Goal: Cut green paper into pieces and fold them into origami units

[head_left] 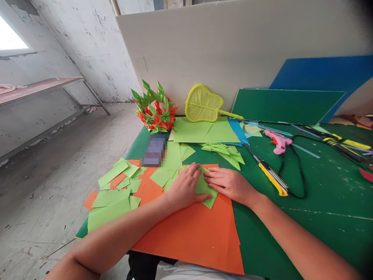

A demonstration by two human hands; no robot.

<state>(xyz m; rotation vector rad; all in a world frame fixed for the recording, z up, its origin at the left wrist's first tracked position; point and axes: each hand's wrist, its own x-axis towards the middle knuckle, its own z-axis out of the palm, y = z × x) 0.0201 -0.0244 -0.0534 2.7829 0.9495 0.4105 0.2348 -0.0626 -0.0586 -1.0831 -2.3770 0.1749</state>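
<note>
1. A piece of green paper [201,188] lies between and under the two hands, atop the orange sheets [192,237] on the bench [294,237].
2. Its longer run appears to go from far to near, one corner pointing toward the person; the fingers cover part of its outline.
3. Neither hand is nearer — both touch the paper, from opposite sides.
4. The left hand [185,184] lies flattened, fingers together and thumb spread over the paper's near part. The right hand [229,185] is nearly flat, its extended fingertips on the paper's right side. Both seem to press rather than grip.
5. Beyond them lie folded green pieces [223,151]; the yellow utility knife [272,179] is right of the right hand.
6. The closest thing to a container is the red-and-green folded-paper ring [157,116] — whether it holds anything, I cannot tell.
</note>
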